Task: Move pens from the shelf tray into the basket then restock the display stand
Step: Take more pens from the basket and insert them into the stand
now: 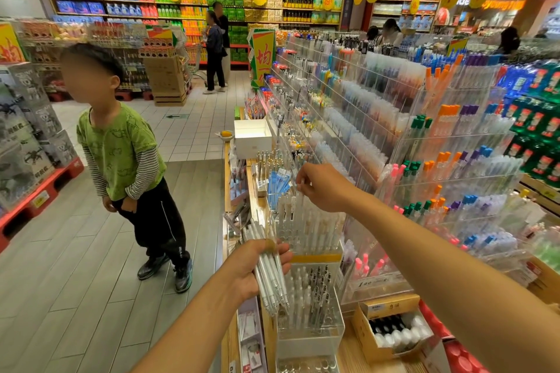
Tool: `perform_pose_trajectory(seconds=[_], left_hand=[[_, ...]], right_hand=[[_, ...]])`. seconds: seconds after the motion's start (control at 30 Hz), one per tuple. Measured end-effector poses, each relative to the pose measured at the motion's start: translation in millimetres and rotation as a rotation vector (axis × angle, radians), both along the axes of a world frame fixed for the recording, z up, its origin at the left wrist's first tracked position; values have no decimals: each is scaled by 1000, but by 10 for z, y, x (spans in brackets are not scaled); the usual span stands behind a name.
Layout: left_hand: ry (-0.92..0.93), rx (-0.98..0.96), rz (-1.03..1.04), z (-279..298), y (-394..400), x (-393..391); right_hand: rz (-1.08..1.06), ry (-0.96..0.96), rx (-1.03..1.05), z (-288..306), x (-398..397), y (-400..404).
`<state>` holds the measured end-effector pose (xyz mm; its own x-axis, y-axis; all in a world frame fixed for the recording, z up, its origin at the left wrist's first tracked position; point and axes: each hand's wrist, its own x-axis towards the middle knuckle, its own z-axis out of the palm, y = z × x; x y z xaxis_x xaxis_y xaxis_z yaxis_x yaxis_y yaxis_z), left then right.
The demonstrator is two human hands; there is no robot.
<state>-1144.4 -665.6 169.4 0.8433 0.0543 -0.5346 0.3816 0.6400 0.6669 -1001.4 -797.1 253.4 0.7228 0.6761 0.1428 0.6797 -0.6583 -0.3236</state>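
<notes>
My left hand (250,269) grips a bundle of slim white plastic pens (269,278): light, stiff, slippery, best held mid-barrel. My right hand (318,188) pinches one pen top in the clear acrylic display stand (309,233).

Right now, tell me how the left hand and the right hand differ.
The left hand is low and grips a bundle of white pens; the right hand is higher and pinches the top of one white pen at the clear display stand. The left hand holds many pens, the right hand just one. Both are bare and hold white pens.
</notes>
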Motion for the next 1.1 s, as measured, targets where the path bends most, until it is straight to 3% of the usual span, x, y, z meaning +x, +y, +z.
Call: perform_pose_trajectory(seconds=[0.33, 0.63, 0.73, 0.83, 0.93, 1.1], left_hand=[[17, -33, 4, 4, -4, 3], [31, -18, -21, 1, -33, -1], [19, -31, -17, -5, -30, 1], [-34, -71, -40, 22, -53, -3], [-90, -63, -25, 24, -76, -8], [-125, -73, -18, 0, -113, -4]], right_hand=[[1, 4, -176, -108, -84, 47], [-1, -101, -188, -176, -85, 115], [51, -148, -89, -178, -182, 94], [121, 60, 77, -170, -363, 100], [116, 242, 38, -197, -478, 121], [16, 355, 99, -257, -493, 97]])
